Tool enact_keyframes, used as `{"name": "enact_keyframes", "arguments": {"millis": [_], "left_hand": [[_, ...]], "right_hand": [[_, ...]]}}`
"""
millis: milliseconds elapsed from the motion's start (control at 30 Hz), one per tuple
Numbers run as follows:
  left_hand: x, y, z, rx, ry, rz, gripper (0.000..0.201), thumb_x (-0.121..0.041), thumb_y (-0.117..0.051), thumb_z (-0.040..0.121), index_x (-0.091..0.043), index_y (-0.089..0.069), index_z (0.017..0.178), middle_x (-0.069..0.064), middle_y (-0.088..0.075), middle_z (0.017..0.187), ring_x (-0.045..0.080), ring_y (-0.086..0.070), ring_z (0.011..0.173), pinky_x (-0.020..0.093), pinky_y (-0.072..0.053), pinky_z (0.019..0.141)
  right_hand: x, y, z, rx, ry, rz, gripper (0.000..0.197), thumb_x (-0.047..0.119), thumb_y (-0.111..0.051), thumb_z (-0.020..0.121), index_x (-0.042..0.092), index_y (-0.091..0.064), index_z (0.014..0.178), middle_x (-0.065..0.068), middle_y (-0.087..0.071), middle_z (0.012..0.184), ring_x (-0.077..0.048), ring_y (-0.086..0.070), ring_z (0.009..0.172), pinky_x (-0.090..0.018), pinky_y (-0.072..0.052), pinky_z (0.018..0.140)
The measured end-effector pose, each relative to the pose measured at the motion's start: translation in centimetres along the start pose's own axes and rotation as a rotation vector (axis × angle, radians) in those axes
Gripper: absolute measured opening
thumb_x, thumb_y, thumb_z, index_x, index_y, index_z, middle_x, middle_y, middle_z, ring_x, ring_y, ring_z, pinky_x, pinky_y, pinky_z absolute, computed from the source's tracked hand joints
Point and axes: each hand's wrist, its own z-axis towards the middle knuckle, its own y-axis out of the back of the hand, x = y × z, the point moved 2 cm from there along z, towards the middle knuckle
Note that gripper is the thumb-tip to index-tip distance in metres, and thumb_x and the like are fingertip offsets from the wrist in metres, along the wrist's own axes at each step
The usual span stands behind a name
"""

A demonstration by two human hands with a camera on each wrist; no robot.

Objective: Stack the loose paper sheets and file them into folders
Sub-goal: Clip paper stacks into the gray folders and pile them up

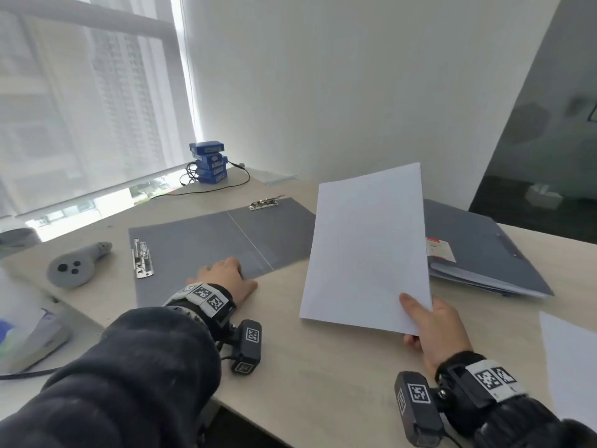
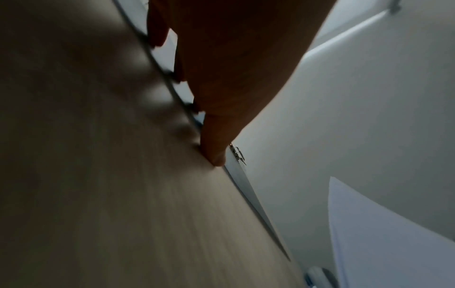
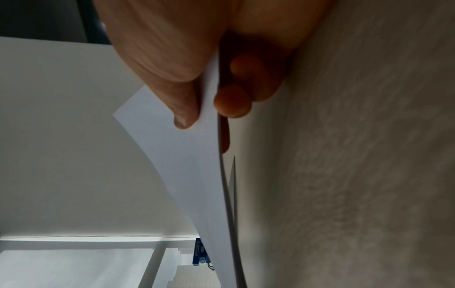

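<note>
An open grey folder lies flat on the desk, with a metal clip at its left edge and another clip at its far edge. My left hand rests flat on the folder's near edge, fingers straight. My right hand pinches the lower right corner of a white paper stack, thumb on top and fingers beneath, holding it tilted above the desk to the folder's right. In the right wrist view the thumb and fingers squeeze the sheets.
A closed grey folder stuffed with papers lies at the right. A loose white sheet sits at the right edge. A grey controller lies left of the open folder. Blue boxes with a cable stand by the window.
</note>
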Motion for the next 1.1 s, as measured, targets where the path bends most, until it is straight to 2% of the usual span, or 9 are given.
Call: {"name": "enact_keyframes", "arguments": {"millis": [133, 267, 400, 667, 833, 900, 1000, 1067, 1100], "left_hand": [[-0.7, 0.9, -1.3, 0.005, -0.08, 0.139, 0.06, -0.053, -0.053, 0.085, -0.028, -0.044, 0.138, 0.001, -0.066, 0.126, 0.029, -0.064, 0.111, 0.039, -0.053, 0.094], [-2.7, 1.7, -3.1, 0.011, -0.226, 0.394, 0.037, -0.036, -0.051, 0.096, -0.017, -0.063, 0.125, 0.005, -0.068, 0.122, 0.027, -0.065, 0.112, 0.034, -0.052, 0.09], [-4.0, 1.6, -3.7, -0.022, -0.281, 0.46, 0.035, -0.018, -0.042, 0.102, -0.012, -0.062, 0.129, 0.009, -0.066, 0.13, 0.029, -0.063, 0.119, 0.033, -0.049, 0.095], [-5.1, 2.8, -5.4, -0.195, -0.27, 0.186, 0.031, -0.011, -0.042, 0.097, -0.011, -0.058, 0.123, 0.015, -0.066, 0.121, 0.033, -0.063, 0.11, 0.035, -0.05, 0.09], [-9.7, 2.4, -8.8, -0.247, -0.426, 0.029, 0.046, -0.01, -0.043, 0.095, -0.018, -0.053, 0.139, 0.017, -0.069, 0.117, 0.034, -0.065, 0.104, 0.032, -0.047, 0.081], [-11.9, 1.8, -10.8, -0.225, -0.53, 0.08, 0.037, -0.009, -0.042, 0.096, -0.015, -0.059, 0.129, 0.016, -0.069, 0.112, 0.034, -0.065, 0.098, 0.032, -0.047, 0.077], [-14.3, 0.0, -13.3, -0.193, -0.692, 0.287, 0.013, -0.012, -0.053, 0.095, -0.017, -0.054, 0.083, 0.009, -0.065, 0.09, 0.031, -0.061, 0.085, 0.033, -0.053, 0.073], [-16.0, -1.5, -14.5, -0.179, -0.789, 0.324, 0.013, -0.012, -0.049, 0.094, -0.019, -0.059, 0.095, 0.001, -0.062, 0.094, 0.03, -0.062, 0.094, 0.029, -0.048, 0.069], [-17.0, -2.1, -15.3, -0.144, -0.839, 0.317, 0.029, -0.01, -0.044, 0.093, -0.023, -0.062, 0.112, 0.0, -0.063, 0.104, 0.03, -0.061, 0.101, 0.029, -0.048, 0.073]], "right_hand": [[-0.1, 1.2, -1.5, -0.002, -0.031, 0.042, 0.012, 0.022, -0.064, 0.097, 0.011, -0.068, 0.095, -0.005, -0.064, 0.072, -0.019, -0.045, 0.047, -0.023, -0.039, 0.04], [-0.1, 2.1, -2.6, -0.011, -0.07, 0.101, 0.01, 0.022, -0.065, 0.097, 0.013, -0.068, 0.096, -0.006, -0.067, 0.08, -0.018, -0.047, 0.049, -0.023, -0.04, 0.04], [-0.2, 3.1, -3.2, -0.032, -0.115, 0.143, 0.012, 0.025, -0.067, 0.096, 0.013, -0.068, 0.098, -0.007, -0.067, 0.081, -0.017, -0.048, 0.048, -0.021, -0.04, 0.039], [2.0, 6.1, -4.4, -0.082, -0.078, 0.298, 0.014, 0.023, -0.066, 0.097, 0.01, -0.064, 0.092, -0.008, -0.059, 0.072, -0.014, -0.042, 0.044, -0.02, -0.035, 0.038], [5.1, 7.4, -5.7, -0.06, 0.025, 0.436, 0.008, 0.018, -0.063, 0.098, 0.01, -0.064, 0.094, -0.007, -0.062, 0.073, -0.019, -0.039, 0.053, -0.019, -0.029, 0.036], [6.4, 7.9, -6.5, -0.022, 0.076, 0.454, 0.006, 0.016, -0.062, 0.097, 0.013, -0.066, 0.095, -0.004, -0.065, 0.074, -0.019, -0.041, 0.057, -0.02, -0.027, 0.037], [7.9, 8.8, -7.5, 0.028, 0.113, 0.436, 0.007, 0.017, -0.062, 0.096, 0.016, -0.067, 0.101, 0.0, -0.07, 0.081, -0.014, -0.051, 0.059, -0.02, -0.029, 0.036], [8.4, 9.3, -7.9, 0.039, 0.137, 0.401, 0.008, 0.018, -0.062, 0.097, 0.016, -0.068, 0.102, 0.0, -0.07, 0.083, -0.011, -0.052, 0.058, -0.02, -0.03, 0.036], [8.4, 9.7, -7.9, 0.028, 0.137, 0.375, 0.008, 0.018, -0.063, 0.097, 0.016, -0.068, 0.102, 0.0, -0.07, 0.083, -0.01, -0.052, 0.056, -0.02, -0.031, 0.037]]}}
